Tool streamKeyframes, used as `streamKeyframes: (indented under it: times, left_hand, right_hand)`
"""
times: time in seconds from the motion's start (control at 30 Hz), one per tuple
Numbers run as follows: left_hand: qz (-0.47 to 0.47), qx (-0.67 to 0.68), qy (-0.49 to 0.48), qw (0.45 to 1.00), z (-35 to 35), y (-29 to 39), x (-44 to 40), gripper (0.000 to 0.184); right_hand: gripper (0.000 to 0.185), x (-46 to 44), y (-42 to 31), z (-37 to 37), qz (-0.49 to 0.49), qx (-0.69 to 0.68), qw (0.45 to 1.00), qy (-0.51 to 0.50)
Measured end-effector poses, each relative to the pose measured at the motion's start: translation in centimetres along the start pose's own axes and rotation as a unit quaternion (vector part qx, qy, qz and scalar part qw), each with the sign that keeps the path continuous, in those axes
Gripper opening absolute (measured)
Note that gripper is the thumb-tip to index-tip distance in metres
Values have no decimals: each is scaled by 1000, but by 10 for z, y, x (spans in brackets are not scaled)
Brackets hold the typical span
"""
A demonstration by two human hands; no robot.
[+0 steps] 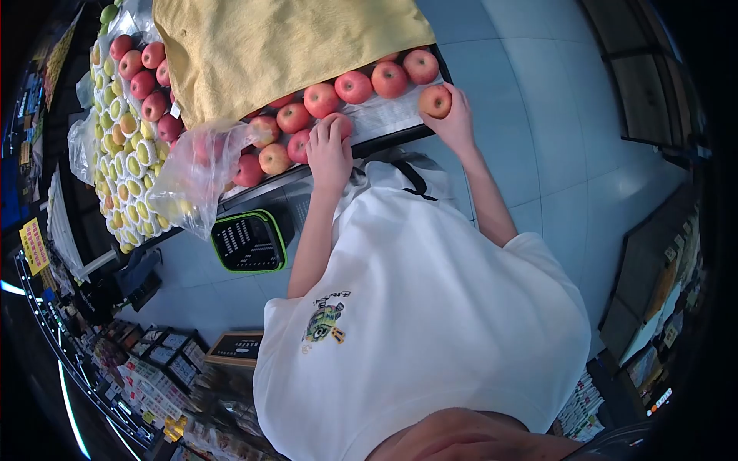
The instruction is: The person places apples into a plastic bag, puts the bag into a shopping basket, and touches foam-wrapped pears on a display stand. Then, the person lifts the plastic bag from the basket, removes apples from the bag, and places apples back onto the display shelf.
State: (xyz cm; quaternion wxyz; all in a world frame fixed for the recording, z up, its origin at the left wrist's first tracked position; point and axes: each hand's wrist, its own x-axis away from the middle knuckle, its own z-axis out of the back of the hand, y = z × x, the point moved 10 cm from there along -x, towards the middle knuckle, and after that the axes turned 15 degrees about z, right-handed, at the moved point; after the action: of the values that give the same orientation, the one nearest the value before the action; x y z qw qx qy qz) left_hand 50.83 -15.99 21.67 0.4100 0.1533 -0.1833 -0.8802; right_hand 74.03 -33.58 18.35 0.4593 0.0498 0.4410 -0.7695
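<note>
My right hand (pixel 455 123) is closed around a red-yellow apple (pixel 435 101) at the right front corner of the fruit stand. My left hand (pixel 330 154) rests with bent fingers over a red apple (pixel 340 124) in the front rows, its grip partly hidden. Beside it lie more red apples, among them a yellowish one (pixel 274 159). White liner (pixel 392 115) shows on the stand between my hands. To the left of my left hand, a clear plastic bag (pixel 196 173) drapes over several apples and the stand's edge.
A yellow cloth (pixel 284 54) covers the stand's middle. Pale fruit in foam nets (pixel 127 165) fills the left side. On the tiled floor (pixel 507 115) stands a black basket with a green rim (pixel 281 244). Shelves (pixel 653 269) line the right.
</note>
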Motion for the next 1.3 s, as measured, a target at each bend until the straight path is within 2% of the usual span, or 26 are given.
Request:
streamKeyframes:
  times: [0.13,0.3,0.4,0.53,0.73,0.83,0.9,1.03,1.07,1.13,1.3]
  left_hand:
    - [2,-7,1,1000,-1,2,-1,48]
    - [8,-21,-2,1000,0,2,-1,49]
    - [-3,-6,2,1000,1,1,-1,49]
    - [-5,2,-5,1000,3,0,-2,49]
    - [-15,19,1,1000,7,-1,-2,48]
    - [-26,80,8,996,17,-3,-3,46]
    - [-55,130,32,989,34,-3,2,44]
    - [-17,190,14,981,64,-20,12,43]
    - [-35,199,40,979,80,-21,16,43]
    - [-44,202,75,976,109,-34,27,44]
    - [37,306,346,886,223,-127,82,27]
  right_hand:
    - [83,2,8,-1,-30,-23,999,5]
    - [89,2,0,1,6,81,996,-21]
    - [94,6,3,5,-8,85,996,-20]
    - [93,14,7,11,-20,94,995,-12]
    - [82,19,2,12,-27,128,991,-20]
    - [79,23,7,12,-45,142,989,-2]
    - [84,25,14,8,-68,116,991,-3]
    - [87,23,13,6,-83,118,989,-27]
    - [87,23,11,2,-75,108,991,-34]
    - [86,16,-7,11,-62,119,991,17]
    - [78,-9,-41,6,-35,133,987,88]
